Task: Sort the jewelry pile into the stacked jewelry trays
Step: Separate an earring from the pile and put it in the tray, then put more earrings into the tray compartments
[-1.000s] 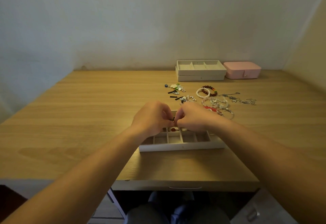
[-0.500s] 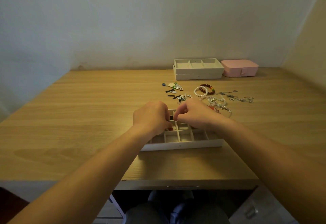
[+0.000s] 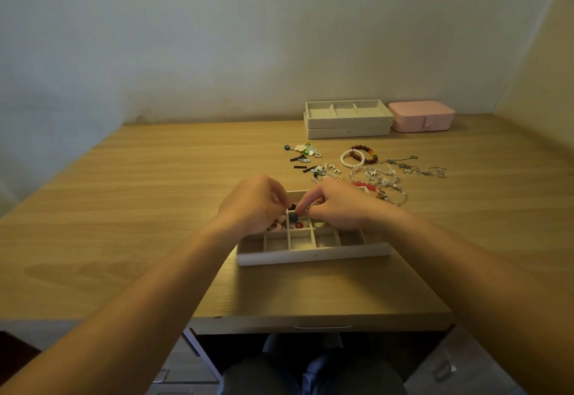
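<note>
Both hands meet over the back rows of a divided tray (image 3: 313, 255) that lies a little askew near the front edge of the bench (image 3: 139, 208). The left hand (image 3: 251, 202) has its fingers curled in a narrow pinch on a small black piece (image 3: 292, 207). The right hand (image 3: 338, 205) pinches at a blue bead (image 3: 293, 217) just below its fingertips, right above the dividers. A red bead (image 3: 299, 225) lies in the compartment under them, and some pale pieces (image 3: 276, 226) lie in the compartment to its left, partly hidden by the left hand. The front row of compartments is open toward the person. The jewelry pile (image 3: 366, 174) spreads behind and to the right of the tray, with a pearl bracelet (image 3: 352, 158) touching a dark red bracelet (image 3: 363, 152), thin chains (image 3: 416, 167) at the right and a cluster of small pieces (image 3: 302, 150) at the left. Further back, against the wall (image 3: 217, 37), stand the stacked trays (image 3: 348, 127), with a pink box (image 3: 421, 116) just beside them on the right. The left half of the bench is bare wood out to its edge. A drawer (image 3: 323, 323) sits under the front edge.
</note>
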Tool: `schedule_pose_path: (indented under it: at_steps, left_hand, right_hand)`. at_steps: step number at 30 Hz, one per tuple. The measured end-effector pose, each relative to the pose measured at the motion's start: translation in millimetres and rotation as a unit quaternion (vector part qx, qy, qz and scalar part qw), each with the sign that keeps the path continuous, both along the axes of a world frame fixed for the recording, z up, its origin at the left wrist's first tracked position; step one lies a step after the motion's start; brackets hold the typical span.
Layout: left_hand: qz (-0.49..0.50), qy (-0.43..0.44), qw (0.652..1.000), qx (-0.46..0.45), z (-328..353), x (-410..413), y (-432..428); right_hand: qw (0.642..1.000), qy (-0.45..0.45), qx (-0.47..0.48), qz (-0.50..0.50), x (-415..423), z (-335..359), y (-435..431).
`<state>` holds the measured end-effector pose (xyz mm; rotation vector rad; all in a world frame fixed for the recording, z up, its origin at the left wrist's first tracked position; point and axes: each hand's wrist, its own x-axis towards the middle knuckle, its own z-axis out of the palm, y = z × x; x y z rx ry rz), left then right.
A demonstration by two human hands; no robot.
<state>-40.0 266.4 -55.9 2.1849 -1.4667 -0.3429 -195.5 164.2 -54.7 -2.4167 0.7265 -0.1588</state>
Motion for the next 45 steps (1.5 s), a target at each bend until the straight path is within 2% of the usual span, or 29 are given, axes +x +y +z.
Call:
schedule_pose_path:
  at_steps: [6, 17, 28, 32, 39, 45]
  left_hand:
    - [0.004, 0.021, 1.0, -0.013, -3, 0, 0]
    - [0.021, 0.063, 0.997, -0.039, 2, 11, -12]
    - [0.075, 0.068, 0.994, -0.038, 3, 56, -95]
    - [0.061, 0.023, 0.998, -0.003, -1, 69, -135]
    - [0.011, -0.068, 0.997, 0.036, -12, 84, -194]
    - [0.011, -0.105, 0.993, 0.042, -15, 93, -209]
  right_hand:
    - [1.0, -0.005, -0.015, -0.002, 2, 0, 1]
    - [0.995, -0.069, -0.008, -0.069, 13, 5, -18]
    - [0.975, -0.109, -0.029, -0.191, 59, 6, -89]
    - [0.976, -0.086, -0.033, -0.2, 76, 10, -116]
    - [0.989, 0.011, -0.05, -0.141, 113, -9, -162]
    - [0.975, 0.05, -0.158, -0.151, 137, -20, -170]
